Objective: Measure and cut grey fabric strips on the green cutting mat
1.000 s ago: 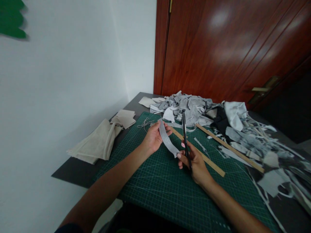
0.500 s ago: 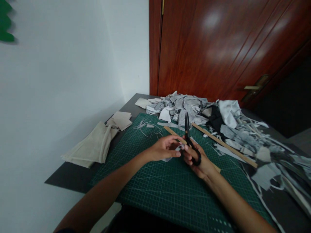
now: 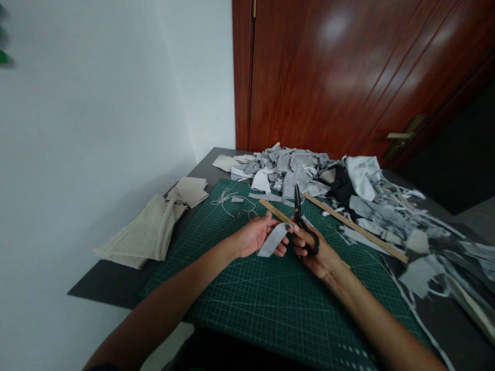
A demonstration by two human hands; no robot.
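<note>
My right hand [image 3: 309, 247] holds a pair of black scissors [image 3: 297, 201], blades pointing up and away, with the handle loop around the lower palm. The thumb and fingers of that hand also pinch one end of a short grey fabric strip [image 3: 274, 241]. From there the strip curves down to the left in front of my left hand [image 3: 255, 236]. This hand is turned palm up with its fingers apart, partly hidden behind the strip. Both hands are above a green cutting mat [image 3: 232, 288].
Two wooden rulers [image 3: 356, 228] lie on the mat, one partly behind my hands. A heap of grey and white fabric scraps [image 3: 294, 170] covers the back and right of the table. Folded cream cloth [image 3: 143, 232] lies at left. Loose threads [image 3: 224, 198] rest on the mat.
My left hand has turned palm up and its fingers have spread. The grey strip, mostly hidden before, now shows in full. My right hand keeps the scissors nearly in place.
</note>
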